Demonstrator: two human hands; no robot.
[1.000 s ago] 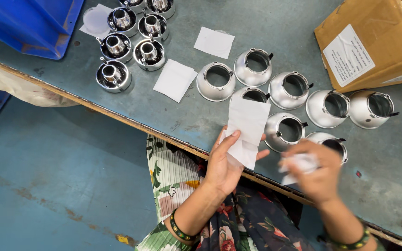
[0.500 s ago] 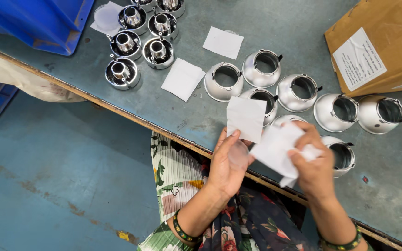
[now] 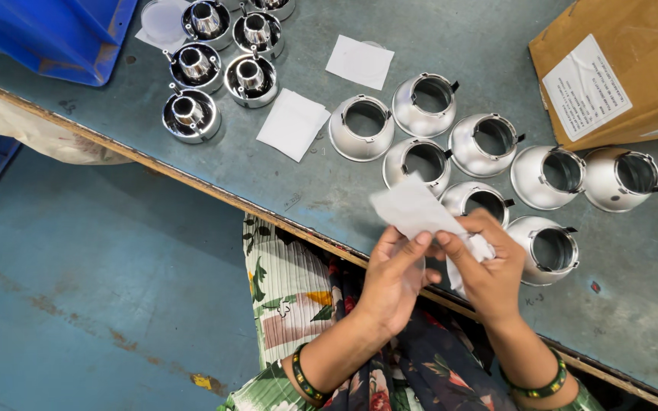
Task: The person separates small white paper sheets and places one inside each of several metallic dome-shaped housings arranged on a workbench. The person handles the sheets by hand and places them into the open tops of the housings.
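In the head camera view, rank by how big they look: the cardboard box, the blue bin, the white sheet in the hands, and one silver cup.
1. Blue bin and cardboard box: both cropped, unsure which is larger.
2. White sheet in the hands and silver cup: look alike; the sheet is nearer the camera.

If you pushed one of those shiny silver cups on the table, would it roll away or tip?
Probably not easily. Each silver cup sits on its wide rim with the narrow opening up, so it would likely slide rather than tip. Its polished surface looks slippery to grip. Laid on its side, the round, tapered shape might roll in a curve.
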